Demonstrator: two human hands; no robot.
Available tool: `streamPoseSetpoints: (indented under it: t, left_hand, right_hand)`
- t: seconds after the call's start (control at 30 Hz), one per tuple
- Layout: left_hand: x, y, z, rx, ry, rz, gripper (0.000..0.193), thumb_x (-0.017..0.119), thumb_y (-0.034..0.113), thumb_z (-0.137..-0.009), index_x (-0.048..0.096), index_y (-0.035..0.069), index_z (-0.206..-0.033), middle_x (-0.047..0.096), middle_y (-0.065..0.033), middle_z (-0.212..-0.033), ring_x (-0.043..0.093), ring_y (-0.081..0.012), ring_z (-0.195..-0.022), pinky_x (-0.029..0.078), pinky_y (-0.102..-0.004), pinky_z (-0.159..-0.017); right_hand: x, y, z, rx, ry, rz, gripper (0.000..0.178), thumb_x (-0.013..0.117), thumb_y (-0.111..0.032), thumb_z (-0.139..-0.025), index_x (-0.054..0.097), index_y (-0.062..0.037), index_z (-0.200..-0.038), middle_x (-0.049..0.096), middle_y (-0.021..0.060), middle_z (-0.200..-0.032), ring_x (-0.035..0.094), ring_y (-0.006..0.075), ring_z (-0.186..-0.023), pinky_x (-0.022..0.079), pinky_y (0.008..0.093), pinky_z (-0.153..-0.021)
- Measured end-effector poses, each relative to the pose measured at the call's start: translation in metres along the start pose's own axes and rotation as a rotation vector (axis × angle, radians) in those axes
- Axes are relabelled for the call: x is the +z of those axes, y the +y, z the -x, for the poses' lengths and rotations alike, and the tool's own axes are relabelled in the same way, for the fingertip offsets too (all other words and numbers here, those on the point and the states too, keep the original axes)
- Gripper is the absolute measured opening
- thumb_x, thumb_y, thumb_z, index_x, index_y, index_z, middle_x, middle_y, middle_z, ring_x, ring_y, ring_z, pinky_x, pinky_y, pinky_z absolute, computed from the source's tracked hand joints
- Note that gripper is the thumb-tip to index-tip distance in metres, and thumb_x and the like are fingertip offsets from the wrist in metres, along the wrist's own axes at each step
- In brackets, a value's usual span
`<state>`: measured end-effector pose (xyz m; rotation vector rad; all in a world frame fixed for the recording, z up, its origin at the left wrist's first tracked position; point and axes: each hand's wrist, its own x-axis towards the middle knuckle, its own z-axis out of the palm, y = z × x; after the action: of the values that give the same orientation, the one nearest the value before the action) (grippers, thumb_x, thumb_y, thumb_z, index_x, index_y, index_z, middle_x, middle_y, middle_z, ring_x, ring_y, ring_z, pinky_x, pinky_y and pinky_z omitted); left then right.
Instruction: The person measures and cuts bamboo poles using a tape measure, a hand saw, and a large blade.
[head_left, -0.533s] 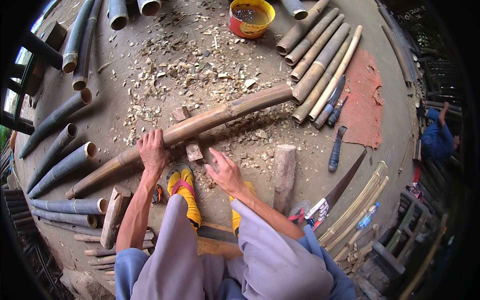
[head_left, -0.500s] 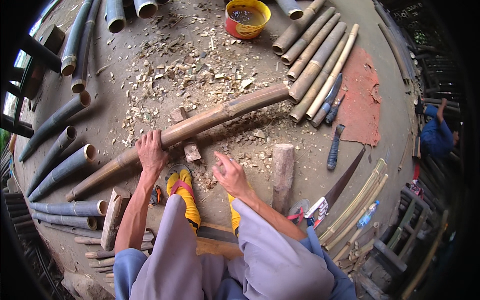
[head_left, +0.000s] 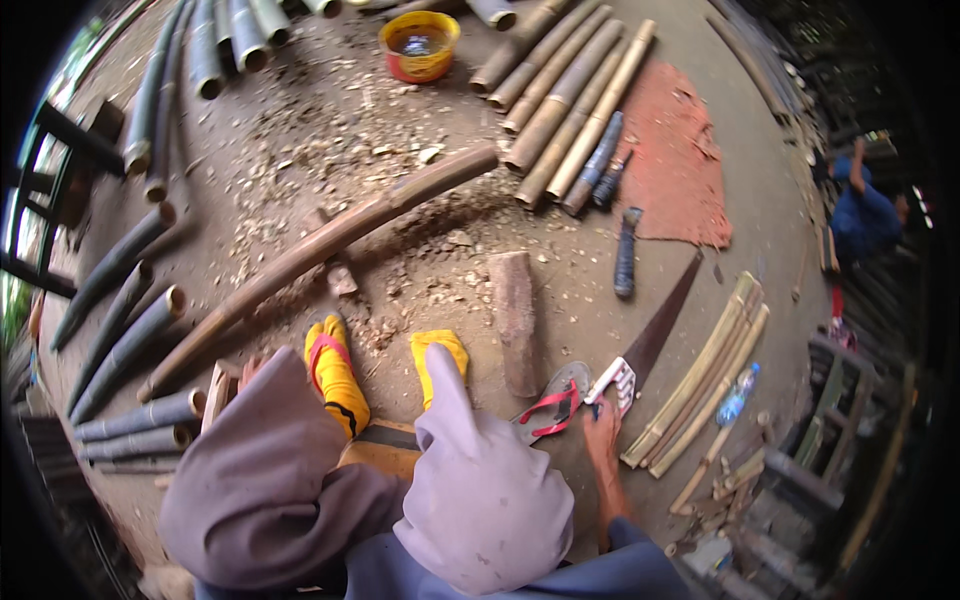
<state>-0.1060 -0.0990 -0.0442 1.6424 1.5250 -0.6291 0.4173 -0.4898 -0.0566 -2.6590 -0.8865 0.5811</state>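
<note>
Nearest, past the lilac-clothed knees [head_left: 490, 480], the left hand [head_left: 249, 371] showed only in part beside a wooden block [head_left: 214, 392]; the knee covered the rest, so whether its fingers were spread or closed could not be told. The right hand [head_left: 602, 432] reached down at the handle of a saw [head_left: 660, 325] on the ground, touching it with fingers drawn narrow, though blur left unclear whether they had closed around it. Farther out, the brown bamboo pole [head_left: 300, 262] lay aslant across a small wood rest [head_left: 343, 281], with neither hand on it. It looked whole, no cut made out along it, so what work remained there seemed barely begun, if begun at all; chips [head_left: 330, 160] were strewn beyond it. The pole's lower end came close to dark poles [head_left: 130, 350], and its upper end stopped just short of a row of bamboo lengths [head_left: 565, 100], so endwise room looked tight. The saw's blade lay between a sheathed-looking tool [head_left: 626, 255] and pale strips [head_left: 690, 368], with more space toward its left. A red cloth [head_left: 680, 150] and a yellow-rimmed bucket [head_left: 420, 72] sat farther off.
</note>
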Motion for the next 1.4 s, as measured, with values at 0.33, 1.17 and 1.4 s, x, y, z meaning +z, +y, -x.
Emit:
streamPoseSetpoints:
  t: [0.33,1.17,1.4]
  left_hand:
    - [-0.194,0.148,0.024,0.356,0.04,-0.671,0.052,0.073,0.035,-0.071,0.06,0.002,-0.109,0.065,-0.0161,-0.1,0.062,-0.0311,-0.091,0.049,-0.0404,-0.078]
    - [-0.057,0.219,-0.132,0.512,0.543,-0.141,0.053,0.04,0.049,-0.088,0.058,0.01,-0.118,0.066,-0.015,-0.097,0.061,-0.0285,-0.094,0.033,-0.0417,-0.094]
    - [-0.054,0.225,-0.133,0.503,0.631,-0.097,0.05,0.036,0.049,-0.089,0.065,0.01,-0.101,0.066,-0.018,-0.078,0.063,-0.031,-0.075,0.033,-0.043,-0.089]
  right_hand:
    - [0.038,0.008,0.034,0.072,0.233,0.082,0.054,0.066,-0.001,-0.064,0.049,-0.0028,-0.116,0.048,0.0222,-0.114,0.046,0.0412,-0.108,0.037,0.0488,-0.093]
    - [-0.045,-0.185,0.038,-0.222,0.344,-0.847,0.022,0.064,-0.007,-0.078,0.051,0.0034,-0.094,0.054,0.0097,-0.082,0.057,0.019,-0.071,0.048,0.0306,-0.066]
    - [0.013,-0.292,0.015,-0.634,0.064,-0.656,0.047,0.065,0.0,-0.075,0.05,0.0073,-0.119,0.063,0.0172,-0.1,0.065,0.0234,-0.085,0.052,0.0318,-0.077]
